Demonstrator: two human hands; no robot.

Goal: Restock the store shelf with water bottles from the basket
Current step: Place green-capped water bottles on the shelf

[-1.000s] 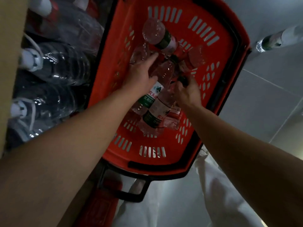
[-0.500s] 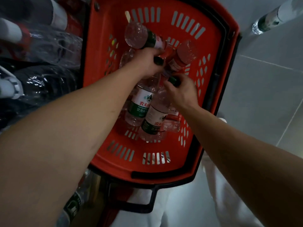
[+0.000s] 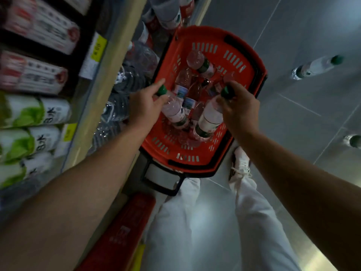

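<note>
A red plastic basket [image 3: 246, 55] stands on the floor beside the store shelf [image 3: 109, 81]. Several clear water bottles with green caps lie inside it. My left hand [image 3: 144, 106] grips one water bottle [image 3: 173, 111] by its neck, lifted above the others. My right hand [image 3: 241, 108] grips a second water bottle [image 3: 210, 119] at its green cap, also raised over the basket. Another bottle [image 3: 199, 62] lies at the basket's far end.
Shelf rows at the left hold white and green packages [image 3: 29, 112] and red-printed packs [image 3: 39, 26]. Large water jugs [image 3: 127, 81] sit on the bottom shelf. Two bottles [image 3: 314, 66] lie on the grey tiled floor at the right. My white trousers and shoe [image 3: 240, 167] are below.
Both hands have risen out of the bottle pile, each lifting a bottle by its top. The camera has pulled back, bringing the shelf rows into view.
</note>
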